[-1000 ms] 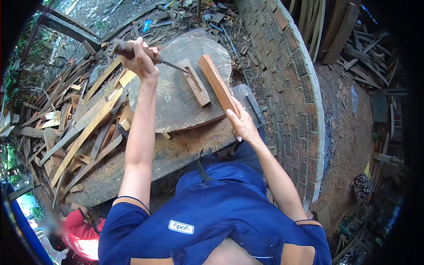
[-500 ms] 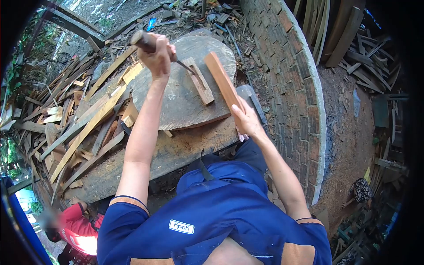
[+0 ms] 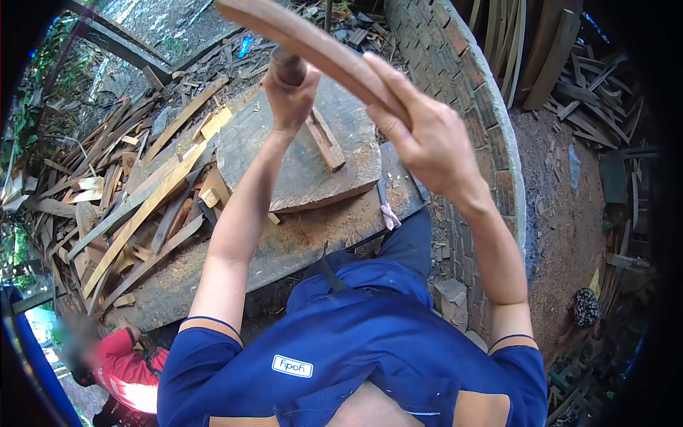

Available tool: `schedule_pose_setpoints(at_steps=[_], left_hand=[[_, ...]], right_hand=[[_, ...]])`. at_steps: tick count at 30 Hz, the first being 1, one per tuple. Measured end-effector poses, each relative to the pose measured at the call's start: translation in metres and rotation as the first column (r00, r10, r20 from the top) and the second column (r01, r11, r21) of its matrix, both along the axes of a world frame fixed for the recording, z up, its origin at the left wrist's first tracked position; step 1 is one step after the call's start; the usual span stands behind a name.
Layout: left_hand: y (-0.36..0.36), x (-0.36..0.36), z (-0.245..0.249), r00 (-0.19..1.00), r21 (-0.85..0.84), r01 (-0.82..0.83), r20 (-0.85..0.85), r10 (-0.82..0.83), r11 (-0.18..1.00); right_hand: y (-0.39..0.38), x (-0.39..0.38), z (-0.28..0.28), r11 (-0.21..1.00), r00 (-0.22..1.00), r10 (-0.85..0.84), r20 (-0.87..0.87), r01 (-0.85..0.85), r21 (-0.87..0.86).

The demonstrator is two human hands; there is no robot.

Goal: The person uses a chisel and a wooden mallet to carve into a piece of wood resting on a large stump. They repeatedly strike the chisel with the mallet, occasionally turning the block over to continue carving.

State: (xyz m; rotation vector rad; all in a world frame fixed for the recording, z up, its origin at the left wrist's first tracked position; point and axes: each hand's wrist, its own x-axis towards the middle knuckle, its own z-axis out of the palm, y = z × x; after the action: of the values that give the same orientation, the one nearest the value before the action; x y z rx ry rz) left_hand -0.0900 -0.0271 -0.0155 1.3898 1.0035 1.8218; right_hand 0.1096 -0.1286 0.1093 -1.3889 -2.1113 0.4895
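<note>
My left hand [image 3: 287,103] is wrapped round the wooden handle [image 3: 290,67] of a chisel, held over the far side of a round wooden stump block [image 3: 245,164]. The chisel's blade is hidden behind the hand. Just beyond my fingers lies a short wood block [image 3: 327,147] with a long slot cut in its upper face. In my right hand [image 3: 437,142] is a long reddish-brown wooden bar [image 3: 320,48], gripped near one end and raised above the stump. Its far end passes over the chisel handle in this view.
Offcuts and long strips [image 3: 153,213] are heaped left of the stump. A curved brick wall [image 3: 491,121] runs along the right. A thin tool with a pink wrapped end [image 3: 389,215] lies beside the stump. A person in red [image 3: 128,370] is at lower left.
My right hand has swung the wooden bar up and to the left, from beside the stump to above it. My left hand has shifted right with the chisel, which now stands steeper.
</note>
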Motion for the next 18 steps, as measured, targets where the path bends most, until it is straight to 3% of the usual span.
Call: schedule_pose_setpoints(at_steps=[1, 3, 5, 7, 8, 9, 11, 12, 13, 15, 17, 18], left_hand=[[0.002, -0.001, -0.004, 1.0, -0.002, -0.006, 0.004, 0.006, 1.0], [-0.001, -0.005, -0.012, 0.997, -0.003, -0.081, -0.007, 0.081, 0.997], [-0.004, -0.006, -0.016, 0.995, 0.012, -0.096, -0.027, 0.096, 0.995], [-0.008, -0.001, -0.009, 0.993, 0.031, -0.079, -0.091, 0.081, 0.996], [-0.011, 0.009, -0.007, 0.993, 0.152, -0.112, 0.051, 0.105, 0.982], [-0.013, 0.007, -0.007, 0.994, 0.158, -0.1, 0.053, 0.093, 0.982], [-0.018, -0.003, -0.012, 0.996, -0.029, -0.02, 0.09, 0.023, 0.999], [-0.026, 0.0, -0.004, 0.991, 0.018, -0.012, 0.131, 0.01, 1.0], [-0.031, -0.001, -0.001, 0.992, 0.016, -0.021, 0.129, 0.019, 1.0], [-0.042, -0.003, 0.003, 0.967, 0.011, -0.17, 0.196, 0.164, 0.985], [-0.042, -0.01, -0.006, 0.93, 0.037, -0.277, 0.26, 0.259, 0.96], [-0.041, -0.013, -0.011, 0.912, 0.017, -0.254, 0.338, 0.233, 0.967]], right_hand=[[0.002, 0.002, 0.005, 0.998, 0.999, 0.006, -0.04, -0.008, -0.054], [0.003, -0.004, 0.007, 0.976, 0.933, 0.122, -0.339, -0.052, 0.209], [0.0, -0.013, 0.013, 0.957, 0.896, 0.15, -0.417, -0.027, 0.287], [-0.003, -0.007, 0.017, 0.989, 0.998, 0.046, -0.033, -0.05, -0.137], [0.004, -0.003, 0.005, 0.993, 0.993, 0.095, 0.068, -0.09, -0.073], [0.002, 0.0, 0.002, 0.995, 0.994, 0.083, 0.07, -0.078, -0.067], [0.002, 0.004, 0.0, 1.0, 0.995, 0.011, 0.103, -0.009, -0.019], [0.0, 0.005, -0.006, 0.99, 0.998, -0.007, -0.058, -0.002, -0.142], [-0.001, 0.003, -0.016, 0.99, 0.998, 0.002, -0.06, -0.011, -0.143], [-0.005, 0.003, -0.048, 0.959, 0.925, -0.061, -0.374, -0.05, -0.279], [-0.007, 0.009, -0.086, 0.931, 0.935, -0.085, -0.344, -0.049, -0.362], [-0.008, 0.011, -0.105, 0.909, 0.938, -0.108, -0.331, -0.042, -0.414]])
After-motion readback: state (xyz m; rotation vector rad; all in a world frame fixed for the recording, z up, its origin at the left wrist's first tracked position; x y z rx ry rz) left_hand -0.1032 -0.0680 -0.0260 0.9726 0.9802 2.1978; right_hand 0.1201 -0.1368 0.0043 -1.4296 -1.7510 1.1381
